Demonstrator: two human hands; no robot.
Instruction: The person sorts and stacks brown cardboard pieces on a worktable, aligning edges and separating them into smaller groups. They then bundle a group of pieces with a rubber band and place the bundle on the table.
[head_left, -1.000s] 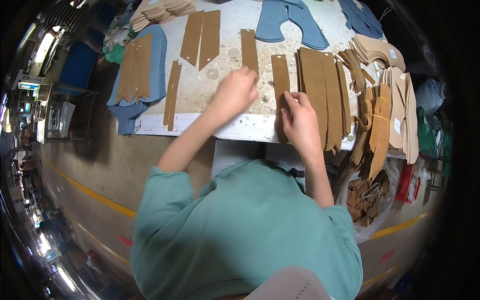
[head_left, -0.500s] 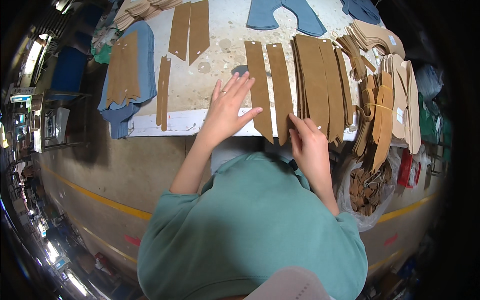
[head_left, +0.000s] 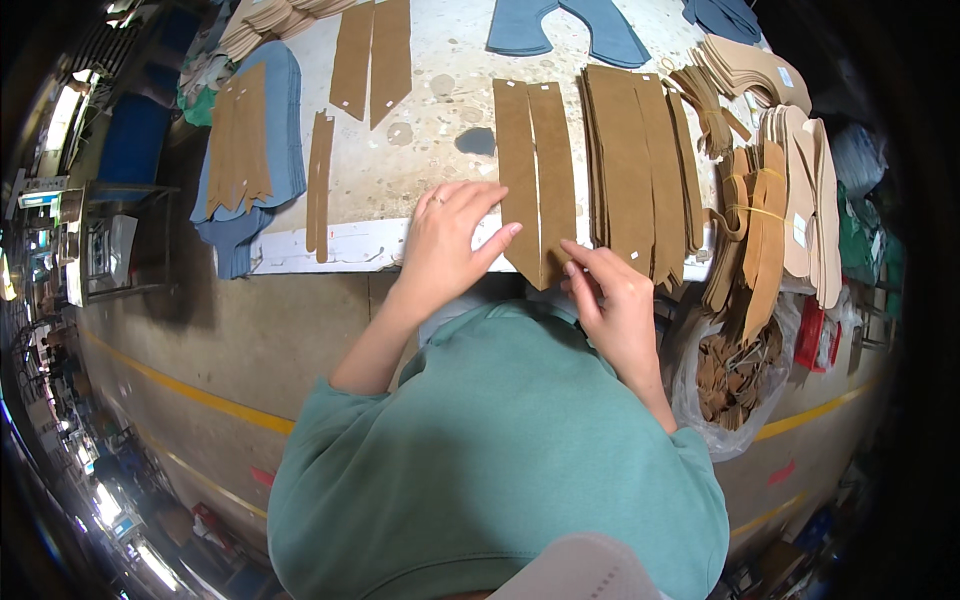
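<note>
Two brown suede-like strips with pointed lower ends lie side by side before me, the left strip (head_left: 518, 190) close against the right strip (head_left: 553, 170). Their tips reach past the table's near edge. My left hand (head_left: 450, 240) is open, its fingers stretched out and touching the left strip's outer edge. At the lower right edge of the right strip rests my right hand (head_left: 612, 290). Its index finger and thumb are slightly apart on the strip, and its other fingers are bent. Just to the right stands a stack of wider brown pieces (head_left: 620, 160).
On the white table (head_left: 400, 170) lie more brown strips (head_left: 372, 65), narrow strips (head_left: 319, 190) and blue pieces (head_left: 285, 90). Bundled strips (head_left: 765, 230) and beige pieces (head_left: 800, 190) crowd the right side. Below them hangs or stands a clear bag of brown scraps (head_left: 735, 385).
The right strip has shifted left against the other one, narrowing the gap between them. My left hand has drawn back off the left strip's face to its edge; my right hand has moved left.
</note>
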